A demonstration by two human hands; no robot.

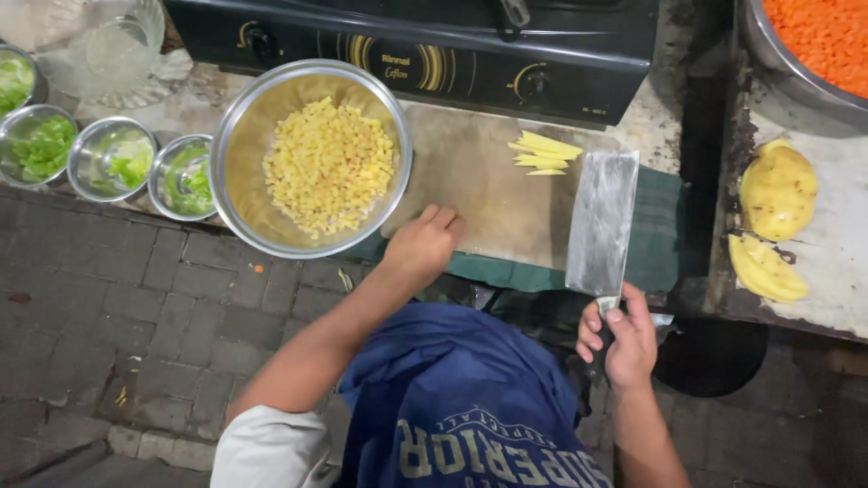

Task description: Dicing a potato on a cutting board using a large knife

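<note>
1. Head view: the right hand point(622, 339) has its grip clamped on the handle of a cleaver point(602, 221), whose blade lies flat on the board point(479, 194), pointing away from the body. A few potato strips point(542, 152) lie just left of the blade's far end.
2. The left hand point(423, 242), its grip loosely curled and holding nothing, rests on the board's near edge beside a big bowl point(237, 167) of diced potato point(328, 167).
3. The board sits on a worn surface before a black stove point(434, 50); below is brick paving point(136, 307).
4. Four small bowls of greens point(41, 147) stand left; two peeled potato pieces point(778, 190) lie right.
</note>
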